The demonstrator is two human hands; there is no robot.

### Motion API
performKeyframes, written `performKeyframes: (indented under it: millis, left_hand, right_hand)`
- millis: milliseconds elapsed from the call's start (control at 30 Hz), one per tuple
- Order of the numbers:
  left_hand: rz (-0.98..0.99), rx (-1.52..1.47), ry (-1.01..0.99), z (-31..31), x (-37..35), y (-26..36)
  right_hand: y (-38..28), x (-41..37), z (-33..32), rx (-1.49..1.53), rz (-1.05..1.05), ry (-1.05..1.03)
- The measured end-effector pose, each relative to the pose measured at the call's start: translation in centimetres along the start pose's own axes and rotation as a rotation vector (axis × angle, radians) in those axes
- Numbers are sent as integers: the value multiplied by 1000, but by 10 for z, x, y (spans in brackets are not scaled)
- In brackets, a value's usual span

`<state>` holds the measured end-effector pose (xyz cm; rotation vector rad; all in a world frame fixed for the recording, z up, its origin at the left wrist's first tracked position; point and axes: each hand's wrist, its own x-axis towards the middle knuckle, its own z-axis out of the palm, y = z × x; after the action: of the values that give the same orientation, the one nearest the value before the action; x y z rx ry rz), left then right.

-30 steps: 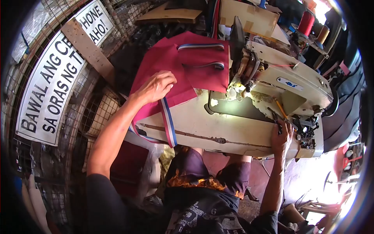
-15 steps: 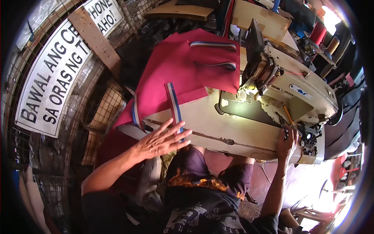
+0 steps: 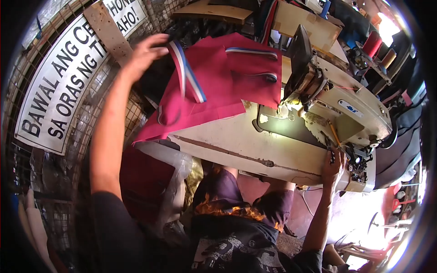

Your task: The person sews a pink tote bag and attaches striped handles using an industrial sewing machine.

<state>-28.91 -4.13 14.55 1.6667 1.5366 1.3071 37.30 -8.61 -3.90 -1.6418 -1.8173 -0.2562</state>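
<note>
My left hand (image 3: pixel 148 52) is raised at the far left of the magenta fabric (image 3: pixel 205 77), fingers stretched out and slightly blurred. Beside its fingertips a blue, white and red striped ribbon (image 3: pixel 187 75) loops up over the fabric; I see no clear grip on it. More striped ribbons (image 3: pixel 250 51) lie on the fabric near the sewing machine (image 3: pixel 350 100). My right hand (image 3: pixel 333 167) rests at the table's front right edge, closed around dark scissors (image 3: pixel 328 143) whose blades point away from me. A yellow pencil (image 3: pixel 334 133) lies just beyond the scissors.
Small metal parts (image 3: pixel 359 166) sit right of my right hand. A cardboard box (image 3: pixel 300 22) and thread spools (image 3: pixel 372 44) stand behind the machine. Wire mesh with a white sign (image 3: pixel 59 86) borders the left. Clear plastic (image 3: pixel 175 168) hangs below the table's left end.
My left hand has swung up and away from the table's front edge. The ribbons that hung over that edge are now flipped back onto the fabric. My right hand stays in place.
</note>
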Motion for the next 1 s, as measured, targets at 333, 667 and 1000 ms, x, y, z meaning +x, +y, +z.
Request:
performKeyframes:
  millis: [333, 667, 1000]
  left_hand:
    - [420, 808, 60, 81, -142, 14]
    - [393, 1095, 115, 113, -171, -34]
    - [230, 845, 106, 110, -175, -63]
  right_hand:
    - [-124, 25, 3, 173, -516, -47]
    - [-282, 111, 128, 684, -883, -424]
    - [-277, 111, 145, 782, -748, -547]
